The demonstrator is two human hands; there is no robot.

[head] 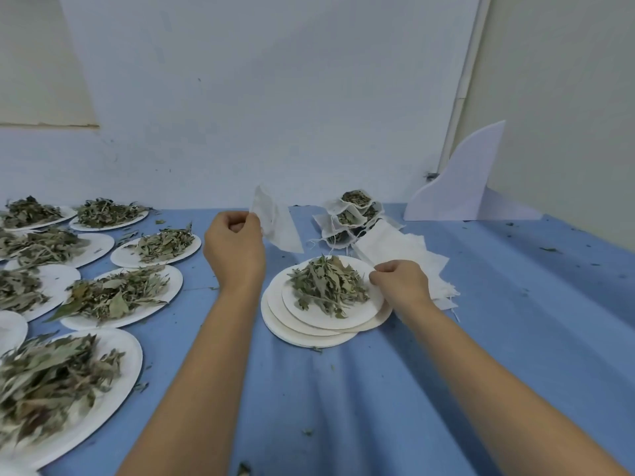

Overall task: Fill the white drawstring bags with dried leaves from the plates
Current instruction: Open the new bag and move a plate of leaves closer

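Note:
My left hand (235, 250) holds a white drawstring bag (276, 223) raised above the blue cloth, its fingers curled round the bag's edge. Right of it, a stack of white paper plates (309, 329) carries a heap of dried leaves (328, 286) on the top plate. My right hand (400, 283) sits at that plate's right rim with its fingers curled and pinched together by the leaves; what they pinch I cannot tell. Several filled bags (350, 214) lie piled behind the plate. A pile of flat unfilled bags (405, 255) lies to the right of them.
Several plates of dried leaves (123, 297) cover the left side of the blue-covered table (515, 304). A white foam board piece (460, 180) leans against the wall at the back right. Leaf crumbs lie scattered over the cloth.

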